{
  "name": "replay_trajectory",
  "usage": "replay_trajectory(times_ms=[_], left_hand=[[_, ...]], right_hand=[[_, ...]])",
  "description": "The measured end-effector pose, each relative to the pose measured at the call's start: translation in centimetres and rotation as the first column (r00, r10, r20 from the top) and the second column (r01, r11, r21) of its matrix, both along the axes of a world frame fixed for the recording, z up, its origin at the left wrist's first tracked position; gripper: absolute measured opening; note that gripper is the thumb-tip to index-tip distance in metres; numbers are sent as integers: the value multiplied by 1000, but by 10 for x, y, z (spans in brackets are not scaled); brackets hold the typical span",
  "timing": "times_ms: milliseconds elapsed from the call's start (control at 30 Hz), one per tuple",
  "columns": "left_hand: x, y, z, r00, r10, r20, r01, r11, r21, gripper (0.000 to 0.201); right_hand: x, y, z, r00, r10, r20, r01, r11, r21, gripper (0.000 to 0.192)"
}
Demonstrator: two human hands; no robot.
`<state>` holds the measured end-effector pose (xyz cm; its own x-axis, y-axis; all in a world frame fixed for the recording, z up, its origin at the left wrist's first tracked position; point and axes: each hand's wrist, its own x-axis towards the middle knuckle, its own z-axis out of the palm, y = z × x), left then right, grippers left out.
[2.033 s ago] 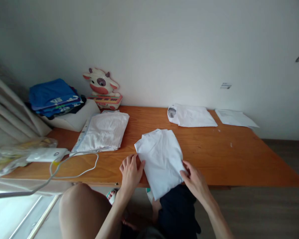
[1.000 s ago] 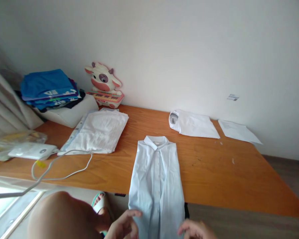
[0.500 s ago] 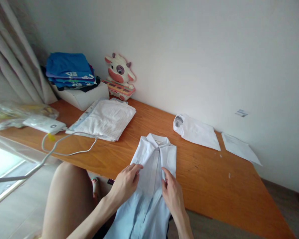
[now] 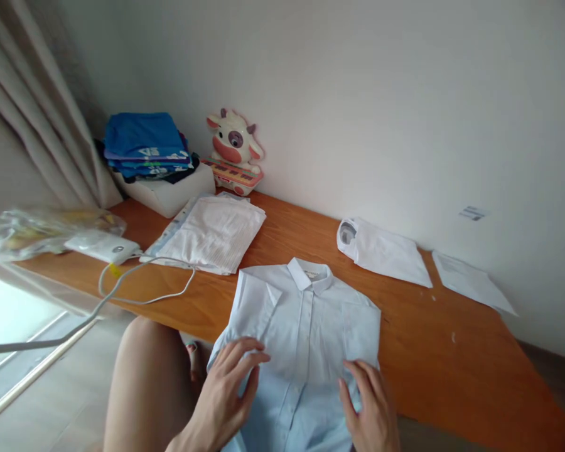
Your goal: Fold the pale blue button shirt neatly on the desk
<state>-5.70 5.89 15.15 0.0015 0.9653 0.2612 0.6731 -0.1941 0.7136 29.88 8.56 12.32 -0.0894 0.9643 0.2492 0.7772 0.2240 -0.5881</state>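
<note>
Nearest to us, our left hand (image 4: 228, 392) lies flat with the fingers spread on the lower left part of a light blue shirt (image 4: 304, 333), its grip open and closed on nothing. Our right hand (image 4: 370, 408) rests the same way on the shirt's lower right, fingers loosely spread, palm down, grip open. The shirt lies face up on the near edge of the orange wooden bench (image 4: 414, 351), its hem hanging over the edge toward our bare knee (image 4: 145, 370), its collar pointing away from us and both sleeves folded inward.

To the left, a white cable (image 4: 145, 295) loops across the bench to a white charger (image 4: 103, 247), next to a clear plastic bag (image 4: 32, 229). Further back lies a stack of white papers (image 4: 214, 235). On the right, a folded white shirt (image 4: 381, 251) sits near a loose paper sheet (image 4: 473, 282). Against the wall stand a cow toy keyboard (image 4: 235, 150) and blue folded clothes (image 4: 144, 141) atop a white box (image 4: 169, 191).
</note>
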Motion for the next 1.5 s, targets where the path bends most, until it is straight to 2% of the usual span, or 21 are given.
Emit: replay_trajectory(times_ms=[100,167,233,300,367,433,500,533,600,633,667,733,767,833,900,1000,1100,1200,1300,1400,1500], left_hand=[[6,19,-11,978,-19,-209,25,999,27,36],[-2,29,-25,965,-25,-262,30,999,17,43],[-16,34,-38,971,-30,-236,31,1000,-2,46],[-32,37,-43,991,4,-136,-7,1000,-20,47],[-48,39,-41,995,97,28,-96,995,-29,42],[-63,39,-35,932,273,238,-269,962,-49,31],[-73,35,-30,764,467,445,-468,876,-116,38],[-76,31,-29,663,539,519,-549,822,-152,47],[-73,21,-28,532,586,612,-653,743,-144,56],[-68,16,-28,529,571,628,-681,727,-86,54],[-60,12,-27,574,539,616,-684,729,0,47],[-42,9,-23,768,417,486,-551,817,169,31],[-33,12,-21,870,326,369,-421,882,212,27],[-20,26,-19,988,120,94,-137,973,188,30],[-16,47,-24,989,31,-144,-15,994,111,40],[-25,75,-42,913,96,-396,-82,995,53,52],[-31,85,-64,849,91,-520,-96,995,16,57],[-18,95,-75,830,39,-557,-41,999,9,62],[5,128,-65,838,-14,-545,21,1000,6,65],[18,174,-41,855,-84,-512,103,995,9,64],[19,191,-24,897,-163,-410,199,979,47,53]], right_hand=[[-1,16,-8,999,-51,-3,51,999,18,44],[10,28,-17,995,-89,-48,91,996,27,38],[24,37,-26,986,-123,-111,123,992,-7,25],[39,43,-32,935,-245,-256,235,969,-71,21],[56,47,-35,741,-436,-511,429,892,-140,29],[75,46,-37,440,-517,-734,581,787,-207,37],[93,37,-37,251,-479,-841,657,723,-216,43],[99,29,-35,228,-459,-859,694,695,-188,45],[99,11,-30,300,-449,-841,764,642,-70,44],[93,2,-26,379,-457,-805,769,639,-1,42],[83,-4,-20,488,-466,-738,734,676,58,37],[54,-4,-8,755,-404,-517,521,848,97,29],[38,3,-3,868,-311,-387,367,927,78,27],[14,27,3,981,-128,-147,138,988,65,31],[5,56,1,995,-89,54,84,993,81,41],[14,86,-16,941,-165,295,170,985,6,60],[39,92,-38,891,-157,425,221,970,-105,74],[69,97,-52,873,-130,469,217,967,-136,77],[97,120,-50,866,-116,486,204,970,-132,78],[114,144,-31,884,-90,458,149,984,-95,75],[116,137,-10,932,-103,347,80,994,80,64]])
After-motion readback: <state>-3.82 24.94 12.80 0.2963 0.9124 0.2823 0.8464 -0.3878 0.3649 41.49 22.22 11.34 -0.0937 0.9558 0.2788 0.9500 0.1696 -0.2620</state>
